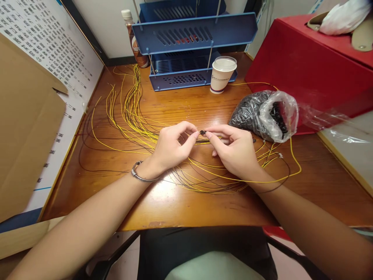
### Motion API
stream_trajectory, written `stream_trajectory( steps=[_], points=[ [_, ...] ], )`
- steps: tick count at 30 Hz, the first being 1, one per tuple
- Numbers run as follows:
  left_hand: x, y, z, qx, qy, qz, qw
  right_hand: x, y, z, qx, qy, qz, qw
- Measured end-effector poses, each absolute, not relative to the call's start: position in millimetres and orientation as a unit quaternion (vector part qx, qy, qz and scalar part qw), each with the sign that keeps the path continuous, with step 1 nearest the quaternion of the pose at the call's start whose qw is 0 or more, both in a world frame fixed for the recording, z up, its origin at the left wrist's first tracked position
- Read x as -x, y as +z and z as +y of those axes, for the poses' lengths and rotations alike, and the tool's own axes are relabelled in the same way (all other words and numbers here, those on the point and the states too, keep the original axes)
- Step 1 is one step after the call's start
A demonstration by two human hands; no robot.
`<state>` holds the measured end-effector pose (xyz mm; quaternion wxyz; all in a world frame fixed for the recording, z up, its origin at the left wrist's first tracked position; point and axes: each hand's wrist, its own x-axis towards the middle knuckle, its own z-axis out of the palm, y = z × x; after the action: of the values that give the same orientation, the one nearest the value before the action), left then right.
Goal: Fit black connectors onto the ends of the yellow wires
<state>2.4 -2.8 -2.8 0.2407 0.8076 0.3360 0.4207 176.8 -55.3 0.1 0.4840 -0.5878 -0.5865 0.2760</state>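
Over the middle of the desk, my left hand (175, 144) and my right hand (234, 147) meet at their fingertips. Between them is a small black plastic piece (203, 132), pinched by thumb and forefinger from both sides; its exact kind is too small to make out. Yellow and black wires (132, 101) lie in a long loose bundle that passes beneath both hands. Some wires cross over my right wrist. An open clear plastic bag (253, 112) full of small black parts sits just beyond my right hand.
At the back stands a blue tiered file rack (198, 33), with a paper cup (223, 74) before it and a bottle (136, 42) at its left. A red box (305, 66) borders the right side, cardboard (29, 124) the left. The wooden desk's front edge (204, 223) is near me.
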Motion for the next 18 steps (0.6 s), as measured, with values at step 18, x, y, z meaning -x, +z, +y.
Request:
stream_trajectory(
  steps=[18],
  points=[
    [-1.7,-2.0,-1.7,-0.825,0.415,0.315,0.220,-177.3,1.5,-56.3,0.567,0.293,-0.598,0.485]
  ],
)
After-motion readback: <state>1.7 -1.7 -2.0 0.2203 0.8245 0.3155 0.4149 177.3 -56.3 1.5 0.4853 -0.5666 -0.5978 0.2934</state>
